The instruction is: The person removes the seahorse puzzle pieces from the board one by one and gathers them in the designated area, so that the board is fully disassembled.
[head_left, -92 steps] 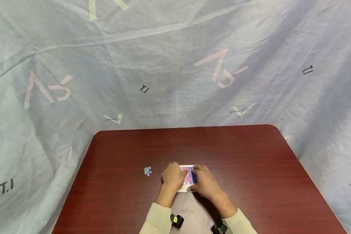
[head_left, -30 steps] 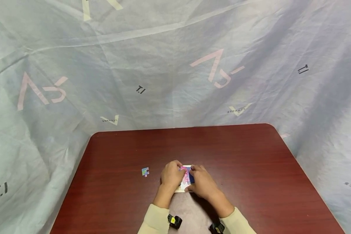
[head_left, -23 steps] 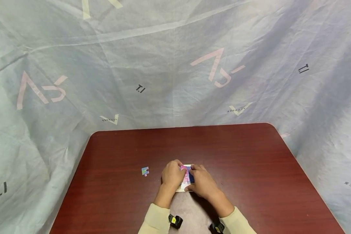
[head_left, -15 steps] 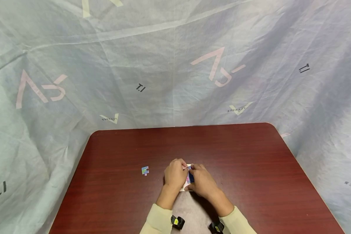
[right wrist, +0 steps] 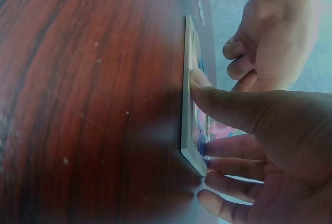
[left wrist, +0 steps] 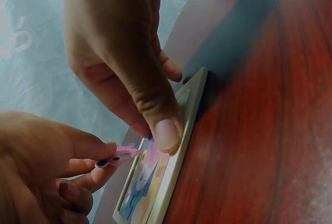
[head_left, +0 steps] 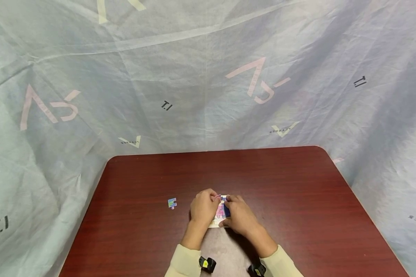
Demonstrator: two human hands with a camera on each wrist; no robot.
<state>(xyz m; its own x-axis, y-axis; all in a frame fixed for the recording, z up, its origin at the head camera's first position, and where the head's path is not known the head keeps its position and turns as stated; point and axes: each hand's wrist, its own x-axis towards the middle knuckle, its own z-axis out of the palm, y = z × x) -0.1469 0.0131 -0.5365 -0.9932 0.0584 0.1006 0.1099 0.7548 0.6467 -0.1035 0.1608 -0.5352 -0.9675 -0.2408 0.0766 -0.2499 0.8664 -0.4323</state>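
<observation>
The left hand (head_left: 203, 208) pinches a pink puzzle piece (left wrist: 124, 152) with dark spots between thumb and fingertip, the grip narrowed to the thickness of the piece. Held on a tilt, the piece stands just over the far part of the puzzle tray (right wrist: 187, 115), which lies flat below and to the right of that pinch. Whether the edge of the piece touches the tray is hard to tell.

The right hand (head_left: 242, 215) holds the tray in a wider grip, its thumb on the near border and its fingers spread at the far edge. Between these two grips lie the picture pieces (left wrist: 139, 193) set in the tray, in pink, blue and pale tones, partly hidden by the hands.

Left of the left hand's grip, well apart from it, a loose puzzle piece (head_left: 172, 203) in blue and green rests on the dark red table (head_left: 131, 238). Beyond both grips, past the far table edge, hangs a pale printed cloth (head_left: 208, 77).
</observation>
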